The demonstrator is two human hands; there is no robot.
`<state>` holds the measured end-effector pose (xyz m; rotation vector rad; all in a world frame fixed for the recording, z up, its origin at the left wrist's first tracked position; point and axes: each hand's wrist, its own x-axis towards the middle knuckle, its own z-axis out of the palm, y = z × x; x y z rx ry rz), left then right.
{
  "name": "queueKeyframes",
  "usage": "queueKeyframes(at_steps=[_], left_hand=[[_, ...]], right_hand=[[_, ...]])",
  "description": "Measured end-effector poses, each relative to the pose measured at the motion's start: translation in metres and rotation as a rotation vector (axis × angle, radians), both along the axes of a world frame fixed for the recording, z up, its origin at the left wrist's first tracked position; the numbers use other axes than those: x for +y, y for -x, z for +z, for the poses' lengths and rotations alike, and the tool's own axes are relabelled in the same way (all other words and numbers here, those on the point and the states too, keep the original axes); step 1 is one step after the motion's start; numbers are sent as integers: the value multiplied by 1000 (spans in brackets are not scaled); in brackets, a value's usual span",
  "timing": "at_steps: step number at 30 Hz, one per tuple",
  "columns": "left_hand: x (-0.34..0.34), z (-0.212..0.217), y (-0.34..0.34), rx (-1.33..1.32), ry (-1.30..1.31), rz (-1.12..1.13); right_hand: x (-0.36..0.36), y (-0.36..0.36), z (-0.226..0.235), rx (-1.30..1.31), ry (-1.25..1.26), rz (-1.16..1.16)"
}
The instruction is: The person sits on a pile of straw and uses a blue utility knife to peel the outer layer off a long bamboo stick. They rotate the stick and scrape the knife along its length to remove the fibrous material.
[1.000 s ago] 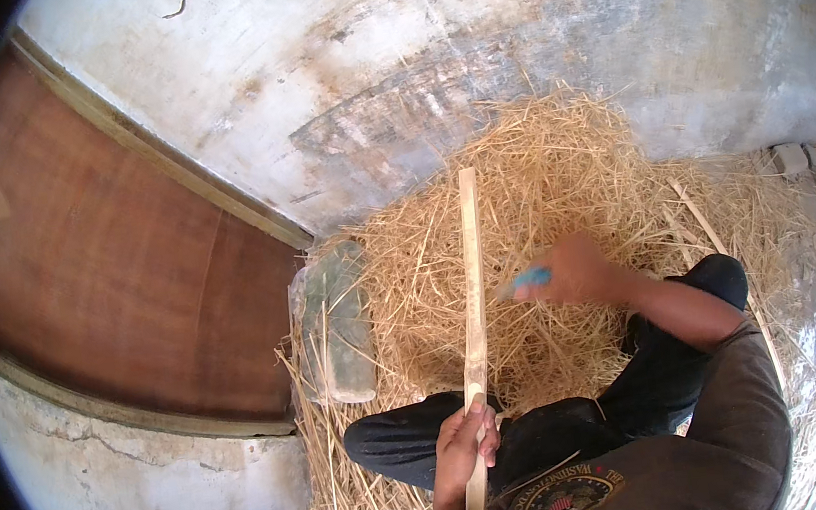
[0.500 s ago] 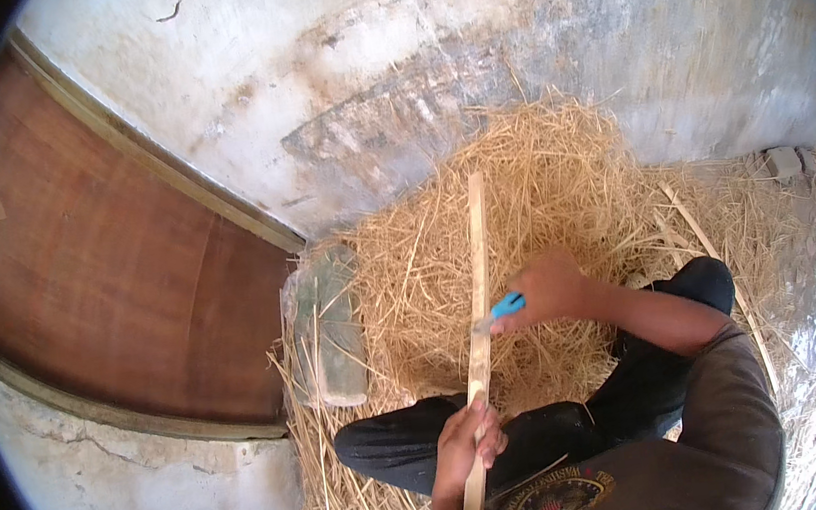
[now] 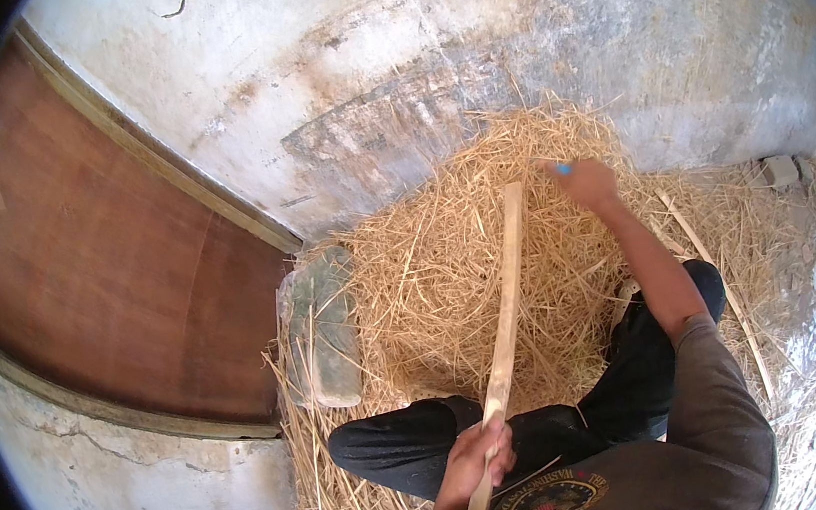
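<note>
A long, pale wooden strip slants up from my lap, its far end over the straw. My left hand is wrapped round its lower part, close to my body. Out past the strip's far end and to its right, my right hand is closed on a blue-handled knife. Only a bit of blue handle shows clearly; the blade is hard to make out. The knife is apart from the strip.
Loose straw is heaped around my crossed legs. A greenish slab lies left, near a brown door panel. Another thin wooden strip rests on the right. A stained wall rises behind, with a small block at its foot.
My right hand has swung up and away with the knife, off the wooden strip. The strip's far end has shifted right, while my left hand keeps its grip.
</note>
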<state>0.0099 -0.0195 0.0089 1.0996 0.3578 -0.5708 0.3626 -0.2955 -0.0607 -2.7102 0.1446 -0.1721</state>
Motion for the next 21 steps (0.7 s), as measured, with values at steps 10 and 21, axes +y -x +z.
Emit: queueKeyframes(at_steps=[10,21], left_hand=[[19,8,-12,-131,-295,17],[14,14,-7,-169,-419,32]], right_hand=[[95,166,65,2,-4,834],[104,159,51,-65,95,857]])
